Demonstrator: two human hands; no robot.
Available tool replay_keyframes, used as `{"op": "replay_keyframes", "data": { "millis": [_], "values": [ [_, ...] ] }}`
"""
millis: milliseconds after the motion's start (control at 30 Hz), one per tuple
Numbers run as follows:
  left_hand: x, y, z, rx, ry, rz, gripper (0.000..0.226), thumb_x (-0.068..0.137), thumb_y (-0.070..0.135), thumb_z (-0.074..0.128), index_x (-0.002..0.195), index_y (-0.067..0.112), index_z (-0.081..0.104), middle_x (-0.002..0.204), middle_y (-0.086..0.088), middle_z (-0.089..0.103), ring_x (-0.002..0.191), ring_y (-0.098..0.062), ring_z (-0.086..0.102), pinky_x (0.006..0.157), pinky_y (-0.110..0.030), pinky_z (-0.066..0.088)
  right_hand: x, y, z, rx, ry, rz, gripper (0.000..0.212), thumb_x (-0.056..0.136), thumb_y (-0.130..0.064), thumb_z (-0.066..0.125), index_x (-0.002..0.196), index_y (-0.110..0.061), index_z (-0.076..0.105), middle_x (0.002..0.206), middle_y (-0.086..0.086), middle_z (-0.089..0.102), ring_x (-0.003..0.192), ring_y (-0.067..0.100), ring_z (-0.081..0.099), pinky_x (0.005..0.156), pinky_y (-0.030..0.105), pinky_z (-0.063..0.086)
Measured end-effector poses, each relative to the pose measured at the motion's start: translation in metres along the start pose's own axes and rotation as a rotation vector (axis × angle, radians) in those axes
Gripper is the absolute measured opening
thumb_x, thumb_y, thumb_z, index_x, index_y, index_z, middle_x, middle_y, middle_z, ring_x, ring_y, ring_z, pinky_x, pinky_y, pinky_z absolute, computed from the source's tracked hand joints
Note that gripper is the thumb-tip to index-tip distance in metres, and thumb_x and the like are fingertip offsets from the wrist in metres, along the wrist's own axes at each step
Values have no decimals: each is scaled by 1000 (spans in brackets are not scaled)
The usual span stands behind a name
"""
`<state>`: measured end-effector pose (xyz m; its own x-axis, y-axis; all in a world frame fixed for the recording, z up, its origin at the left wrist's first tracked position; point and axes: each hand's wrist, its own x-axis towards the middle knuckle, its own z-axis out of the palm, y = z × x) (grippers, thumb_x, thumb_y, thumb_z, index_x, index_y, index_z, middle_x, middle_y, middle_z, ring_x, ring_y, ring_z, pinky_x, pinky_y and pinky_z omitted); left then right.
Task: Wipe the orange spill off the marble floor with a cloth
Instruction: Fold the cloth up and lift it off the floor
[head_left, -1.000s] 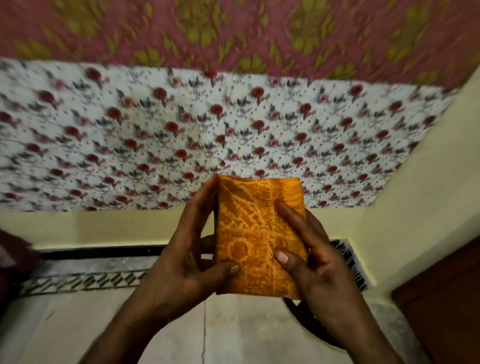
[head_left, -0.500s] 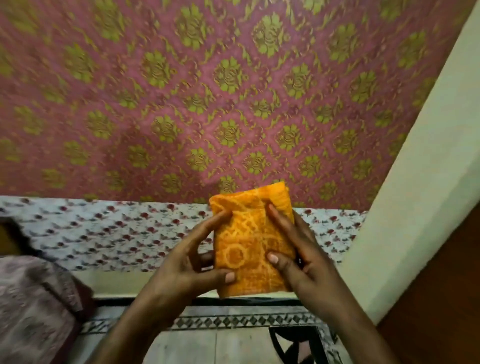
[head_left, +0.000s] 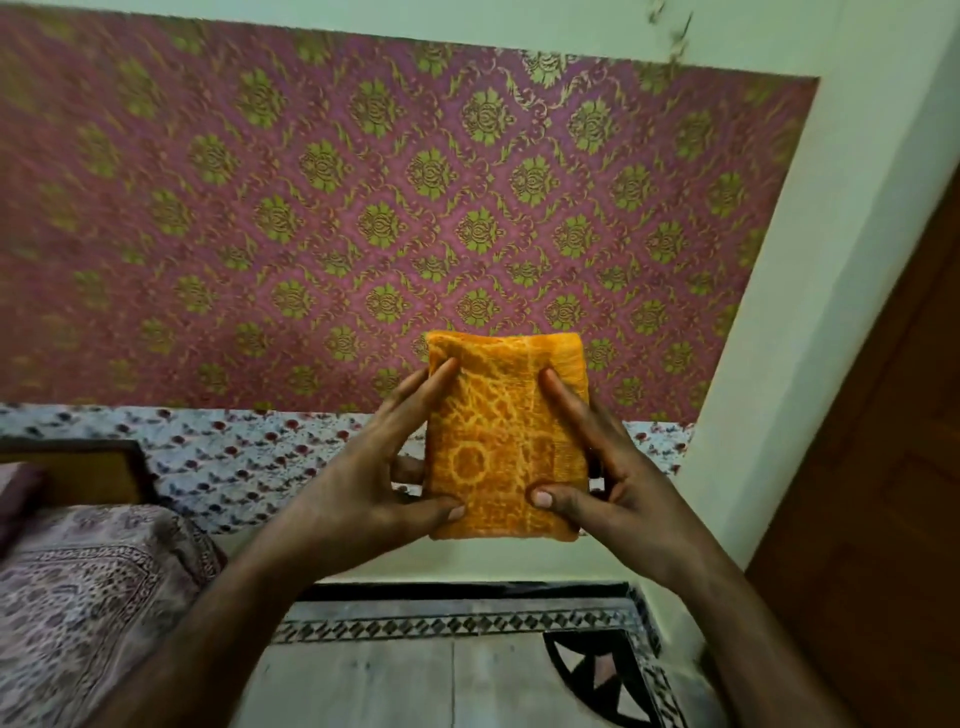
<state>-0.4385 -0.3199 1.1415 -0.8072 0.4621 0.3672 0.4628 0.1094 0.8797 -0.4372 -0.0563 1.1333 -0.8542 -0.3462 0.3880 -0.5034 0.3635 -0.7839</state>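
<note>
Grips pinching: left grip and right grip each hold a side of the folded cloth, upright in the air above the marble floor. Step, as judged: cloth readied, no spill in view; next, find it and lower the cloth flat.

Pale marble floor with a black diamond-patterned border, a bed with a printed cover at left
</note>
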Motion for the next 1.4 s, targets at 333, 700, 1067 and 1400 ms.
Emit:
{"op": "replay_keyframes", "data": {
  "millis": [333,700,1067,1400],
  "values": [
    [-171,72,19,52,-58,39,108,76,12,80,156,46,16,163,27,5,116,-26,68,78,-47,63,-143,-104,62,-9,-62,-62,86,91,-30,71,156,-54,21,169,-23,9,153,-1,17,116,30,37],
    [-265,142,62,138,-49,87,108,79,6,79,151,53,13,163,28,1,143,-14,41,90,-36,60,-252,-188,76,-41,-6,-27,84,91,-30,70,153,-61,22,162,-32,16,147,-3,29,103,46,55],
    [-342,193,134,180,15,48,109,77,3,80,154,46,14,164,23,8,130,-13,55,81,-35,63,-351,-220,67,-145,-7,-93,88,95,-21,71,153,-61,18,161,-37,7,150,-8,19,104,14,44],
    [-426,246,217,221,37,63,107,74,18,78,155,41,12,167,15,6,144,-15,41,88,-34,61,-466,-262,47,-199,-61,-112,87,96,-13,70,160,-36,17,164,-22,10,134,-31,15,93,2,41]
  ]
}}
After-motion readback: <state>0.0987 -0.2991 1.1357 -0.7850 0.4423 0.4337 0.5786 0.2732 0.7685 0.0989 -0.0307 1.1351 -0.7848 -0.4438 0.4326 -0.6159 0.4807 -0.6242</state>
